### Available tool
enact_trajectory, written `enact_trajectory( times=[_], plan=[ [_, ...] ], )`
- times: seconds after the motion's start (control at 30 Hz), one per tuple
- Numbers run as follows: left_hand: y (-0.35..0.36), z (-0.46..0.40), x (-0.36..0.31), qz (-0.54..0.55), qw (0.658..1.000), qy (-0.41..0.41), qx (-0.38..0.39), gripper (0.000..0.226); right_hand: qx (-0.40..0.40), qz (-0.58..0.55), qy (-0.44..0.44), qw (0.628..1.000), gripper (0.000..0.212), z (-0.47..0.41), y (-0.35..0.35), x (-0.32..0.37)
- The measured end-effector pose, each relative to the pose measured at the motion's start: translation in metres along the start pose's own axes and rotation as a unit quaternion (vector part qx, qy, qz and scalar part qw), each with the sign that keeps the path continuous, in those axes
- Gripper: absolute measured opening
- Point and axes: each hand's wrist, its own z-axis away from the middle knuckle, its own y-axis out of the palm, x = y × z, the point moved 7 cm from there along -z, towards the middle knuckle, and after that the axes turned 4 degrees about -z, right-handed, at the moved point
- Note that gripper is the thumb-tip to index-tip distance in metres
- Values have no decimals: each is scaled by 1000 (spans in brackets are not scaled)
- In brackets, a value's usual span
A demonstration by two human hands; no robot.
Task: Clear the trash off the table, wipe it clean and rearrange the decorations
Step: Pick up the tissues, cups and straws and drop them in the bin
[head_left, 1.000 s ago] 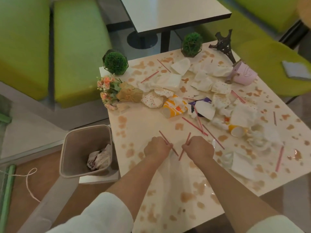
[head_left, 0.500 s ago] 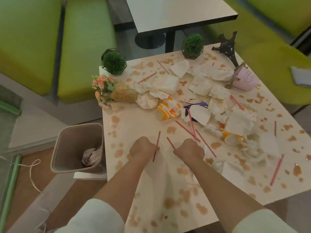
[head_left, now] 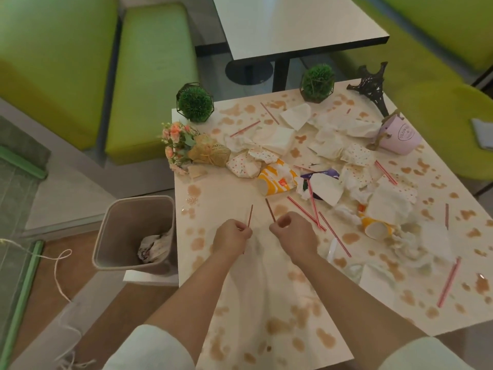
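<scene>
Taupe plastic waste bin (head_left: 133,231) stands on the floor at the left edge of the white square table (head_left: 229,188), in the lower left of the frame, with crumpled white paper (head_left: 154,248) lying in its bottom. A pink metal bucket (head_left: 400,137) lies tipped on its side at the upper right of the tabletop; what it holds cannot be told. A crushed yellow-and-white paper cup (head_left: 277,180) lies at centre, and a second yellow cup (head_left: 376,228) lies on its side to the right, mouth toward the camera.

At lower centre the left hand (head_left: 232,237) pinches one thin red straw (head_left: 250,216) and the right hand (head_left: 293,233) pinches another red straw (head_left: 270,209), both fingers curled tight.

Brown stains spot the whole tabletop, which is strewn with crumpled white napkins (head_left: 277,138) and further red straws. Two green ball plants in wire frames (head_left: 195,102), a small flower bouquet (head_left: 186,145) and a dark tower model (head_left: 372,86) sit along the far edge. Green benches (head_left: 149,70) and a second white table (head_left: 293,25) fill the upper frame.
</scene>
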Motion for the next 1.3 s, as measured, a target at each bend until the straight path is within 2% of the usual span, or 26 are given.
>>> enact_trajectory(
  times=[0.13,0.27,0.5,0.7,0.93,1.1,1.3],
  plan=[
    [-25,-4,8,140,990,17,-28,14,-4,-128,-12,992,10,1,12,20],
    [-60,-6,20,188,980,35,-56,21,-7,-156,-25,987,23,8,27,37],
    [-132,-13,77,263,959,-7,-104,21,21,-197,-45,979,18,25,82,80],
    [-188,-26,145,177,974,-54,-132,23,75,-186,-56,978,14,42,145,116],
    [-211,-55,203,114,981,-132,-89,41,114,-148,-56,981,14,57,211,140],
    [-224,-56,211,119,983,-110,-81,19,138,-104,-58,983,19,60,256,155],
    [-233,-60,203,110,988,-66,-80,16,137,1,-58,989,20,54,284,163]
  ],
)
